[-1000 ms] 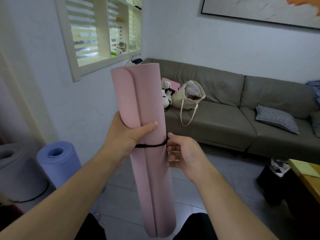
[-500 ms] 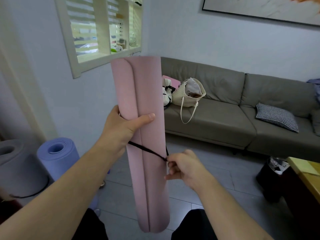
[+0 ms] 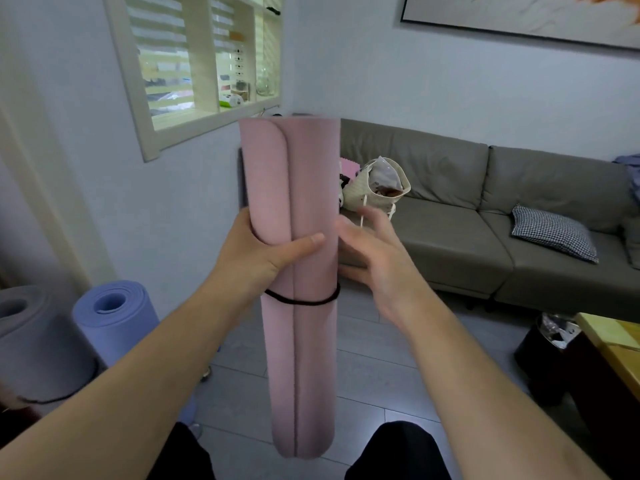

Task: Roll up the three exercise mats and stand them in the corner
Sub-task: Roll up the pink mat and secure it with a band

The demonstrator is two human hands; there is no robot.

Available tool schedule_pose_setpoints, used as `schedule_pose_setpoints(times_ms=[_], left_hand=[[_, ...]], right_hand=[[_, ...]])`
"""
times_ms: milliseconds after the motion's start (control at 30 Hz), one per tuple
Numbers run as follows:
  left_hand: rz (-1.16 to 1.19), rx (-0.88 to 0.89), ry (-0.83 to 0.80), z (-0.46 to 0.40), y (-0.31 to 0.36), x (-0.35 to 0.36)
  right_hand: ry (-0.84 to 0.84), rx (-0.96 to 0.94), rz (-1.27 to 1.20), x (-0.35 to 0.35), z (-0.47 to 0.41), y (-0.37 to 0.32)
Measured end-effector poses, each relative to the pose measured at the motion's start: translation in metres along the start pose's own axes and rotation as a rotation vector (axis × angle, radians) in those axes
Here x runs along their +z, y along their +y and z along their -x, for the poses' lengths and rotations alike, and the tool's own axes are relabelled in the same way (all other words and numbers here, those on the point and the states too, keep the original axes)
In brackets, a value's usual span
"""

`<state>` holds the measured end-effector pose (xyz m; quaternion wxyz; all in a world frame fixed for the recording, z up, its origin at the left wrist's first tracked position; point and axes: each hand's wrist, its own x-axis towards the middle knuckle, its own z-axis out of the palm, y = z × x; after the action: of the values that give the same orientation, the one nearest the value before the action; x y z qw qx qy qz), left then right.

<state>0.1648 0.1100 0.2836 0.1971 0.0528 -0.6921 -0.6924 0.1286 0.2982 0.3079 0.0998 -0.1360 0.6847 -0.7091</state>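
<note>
In the head view, the grey mat and blue mat stand rolled by the wall, while the left hand grips the banded pink mat upright in the air, the right hand spread and empty, so only standing it there seems left.

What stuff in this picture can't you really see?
- Grey mat, head view: cut off by the left edge.
- Right hand: fingers blurred by motion.
- Band on the pink mat: its back is hidden by the roll.
- Things on the window shelf: too small.
</note>
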Motion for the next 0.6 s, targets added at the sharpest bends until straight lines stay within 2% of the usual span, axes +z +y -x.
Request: schedule_pose_setpoints(times_ms=[67, 133, 233, 267, 300, 333, 400, 433, 500, 600], left_hand=[[-0.050, 0.000, -0.137, 0.004, -0.004, 0.008], [-0.027, -0.020, -0.284, 0.007, -0.007, 0.004], [0.237, -0.088, -0.467, 0.012, -0.008, -0.015], [0.328, -0.141, -0.465, 0.014, -0.010, -0.022], [0.361, -0.198, -0.394, 0.014, -0.013, -0.025], [0.289, -0.269, -0.279, 0.011, -0.021, -0.026], [-0.066, -0.438, -0.112, 0.008, -0.042, -0.026], [-0.168, -0.529, -0.126, 0.008, -0.050, -0.026], [-0.118, -0.658, -0.193, 0.008, -0.061, -0.028], [-0.107, -0.619, -0.238, 0.009, -0.061, -0.033]], right_hand=[[-0.005, -0.092, 0.210, 0.015, -0.002, -0.021], [0.101, -0.159, 0.429, 0.024, -0.002, -0.028], [0.200, -0.199, 0.439, 0.015, -0.004, -0.022], [0.196, -0.196, 0.405, 0.011, -0.005, -0.019], [0.192, -0.199, 0.374, 0.007, -0.006, -0.016], [0.186, -0.208, 0.349, 0.005, -0.006, -0.012], [0.170, -0.232, 0.309, 0.006, -0.005, -0.008], [0.164, -0.247, 0.303, 0.007, -0.005, -0.006], [0.151, -0.255, 0.311, 0.009, -0.004, -0.004], [0.118, -0.263, 0.361, 0.010, -0.004, 0.001]])
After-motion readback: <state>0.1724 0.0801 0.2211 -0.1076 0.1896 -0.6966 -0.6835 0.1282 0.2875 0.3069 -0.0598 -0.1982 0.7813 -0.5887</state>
